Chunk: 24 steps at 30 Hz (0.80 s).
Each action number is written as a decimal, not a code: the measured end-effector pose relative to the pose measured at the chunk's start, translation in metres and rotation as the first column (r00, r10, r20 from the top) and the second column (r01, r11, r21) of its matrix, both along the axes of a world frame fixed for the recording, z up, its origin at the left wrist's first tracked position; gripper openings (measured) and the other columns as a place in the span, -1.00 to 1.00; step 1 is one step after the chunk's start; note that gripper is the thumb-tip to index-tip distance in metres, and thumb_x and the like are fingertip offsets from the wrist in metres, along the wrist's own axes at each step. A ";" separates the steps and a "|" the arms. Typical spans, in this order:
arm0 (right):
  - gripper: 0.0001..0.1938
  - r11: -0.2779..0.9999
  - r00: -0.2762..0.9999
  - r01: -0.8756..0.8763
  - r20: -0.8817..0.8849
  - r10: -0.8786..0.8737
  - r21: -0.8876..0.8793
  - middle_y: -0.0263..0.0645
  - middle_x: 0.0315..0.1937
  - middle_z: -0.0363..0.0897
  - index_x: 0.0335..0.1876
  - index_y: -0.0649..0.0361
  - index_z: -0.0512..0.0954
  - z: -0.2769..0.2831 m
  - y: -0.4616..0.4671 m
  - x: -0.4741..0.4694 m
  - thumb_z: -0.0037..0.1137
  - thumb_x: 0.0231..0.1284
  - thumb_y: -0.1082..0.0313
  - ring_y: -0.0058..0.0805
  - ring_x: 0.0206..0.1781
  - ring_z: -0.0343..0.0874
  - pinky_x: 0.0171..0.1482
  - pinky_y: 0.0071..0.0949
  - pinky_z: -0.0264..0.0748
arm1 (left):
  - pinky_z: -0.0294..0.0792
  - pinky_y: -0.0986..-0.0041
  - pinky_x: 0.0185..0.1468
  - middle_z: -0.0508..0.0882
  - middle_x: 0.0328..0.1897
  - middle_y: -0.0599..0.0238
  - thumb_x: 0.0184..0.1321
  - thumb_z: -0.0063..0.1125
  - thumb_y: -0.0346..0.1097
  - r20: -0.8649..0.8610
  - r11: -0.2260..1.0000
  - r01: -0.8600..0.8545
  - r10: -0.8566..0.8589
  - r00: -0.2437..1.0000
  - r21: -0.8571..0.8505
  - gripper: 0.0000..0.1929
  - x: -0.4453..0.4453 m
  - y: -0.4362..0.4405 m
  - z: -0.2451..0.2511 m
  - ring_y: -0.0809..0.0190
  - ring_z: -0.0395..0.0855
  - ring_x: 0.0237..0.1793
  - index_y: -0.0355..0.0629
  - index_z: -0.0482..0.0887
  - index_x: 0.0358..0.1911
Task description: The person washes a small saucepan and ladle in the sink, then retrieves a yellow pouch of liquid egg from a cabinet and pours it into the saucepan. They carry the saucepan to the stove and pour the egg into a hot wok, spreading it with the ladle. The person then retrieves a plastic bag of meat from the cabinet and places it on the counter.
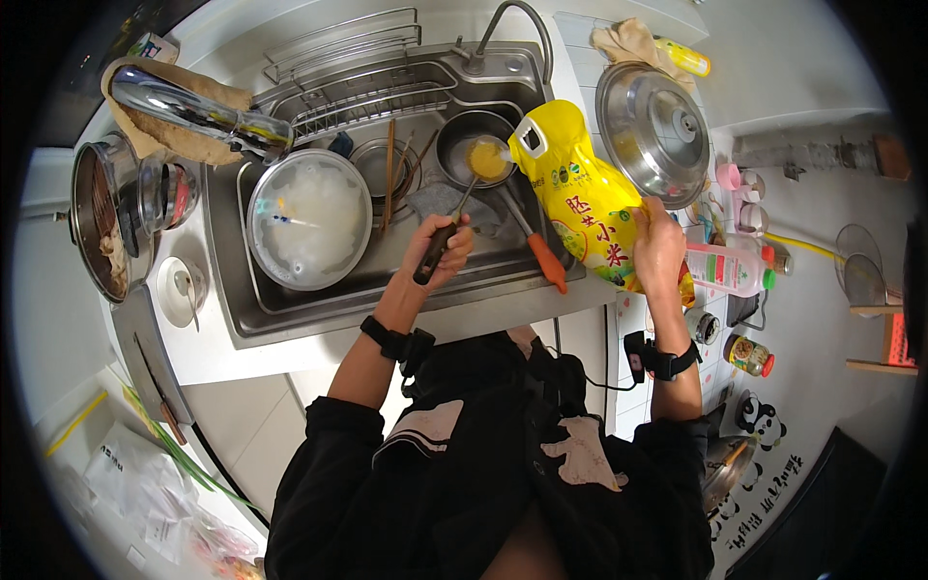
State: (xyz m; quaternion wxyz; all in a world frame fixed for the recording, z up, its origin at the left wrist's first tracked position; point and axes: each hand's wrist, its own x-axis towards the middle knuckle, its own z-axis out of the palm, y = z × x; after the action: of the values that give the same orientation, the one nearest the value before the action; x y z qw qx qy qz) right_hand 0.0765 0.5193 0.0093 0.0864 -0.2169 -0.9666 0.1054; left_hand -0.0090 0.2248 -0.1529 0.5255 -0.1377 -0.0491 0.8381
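Observation:
My left hand (444,250) grips the dark handle of a ladle (487,157), whose bowl is filled with yellow millet grains. That bowl is over a small saucepan (451,148) in the sink; the pan's orange-tipped handle (545,262) rests across the sink's front rim. In my right hand (658,243) is the lower end of a yellow plastic millet bag (583,196), tilted so its spout meets the ladle's edge. A grey cloth (453,206) lies beneath the pan. Left of it, a large metal basin (312,217) holds cloudy whitish water.
The steel sink (239,330) has a curved faucet (500,22) and wire rack (377,101) behind. Chopsticks (391,167) lean beside a metal bowl. A steel lid (645,138) and bottle (725,268) stand right. A cleaver (156,370), white bowl (181,290) and pot (109,217) are left.

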 end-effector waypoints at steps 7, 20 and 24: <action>-0.89 1.000 1.000 0.008 -0.001 -0.008 -0.010 0.07 -0.51 0.58 -0.23 0.17 0.49 0.001 0.000 -0.001 0.09 0.28 0.32 0.13 -0.38 0.59 -0.35 -0.04 0.45 | 0.18 0.59 -0.63 0.39 -0.52 0.29 0.35 -0.12 -0.26 0.014 1.000 0.009 -0.009 1.000 0.014 -0.71 -0.002 0.000 -0.003 0.38 0.24 -0.64 -0.34 0.43 -0.02; -0.91 1.000 1.000 0.003 -0.003 -0.003 -0.016 0.07 -0.49 0.59 -0.25 0.18 0.47 0.000 -0.001 -0.002 0.08 0.26 0.36 0.13 -0.37 0.59 -0.35 -0.04 0.46 | 0.19 0.57 -0.62 0.39 -0.52 0.28 0.37 -0.15 -0.27 -0.009 0.999 -0.012 0.012 1.000 0.033 -0.72 -0.002 0.001 -0.001 0.38 0.23 -0.63 -0.37 0.42 -0.02; -0.91 1.000 1.000 -0.003 -0.016 0.003 -0.013 0.07 -0.49 0.59 -0.25 0.18 0.47 0.000 -0.001 -0.001 0.08 0.27 0.36 0.12 -0.38 0.59 -0.35 -0.04 0.45 | 0.19 0.57 -0.62 0.39 -0.52 0.27 0.37 -0.15 -0.27 -0.004 0.999 -0.008 0.008 1.000 0.047 -0.72 -0.002 0.000 0.000 0.38 0.23 -0.63 -0.36 0.42 -0.02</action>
State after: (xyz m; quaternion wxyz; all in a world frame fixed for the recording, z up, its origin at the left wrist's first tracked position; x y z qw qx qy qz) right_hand 0.0757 0.5179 0.0093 0.0925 -0.2152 -0.9656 0.1133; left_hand -0.0114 0.2252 -0.1531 0.5252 -0.1233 -0.0684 0.8392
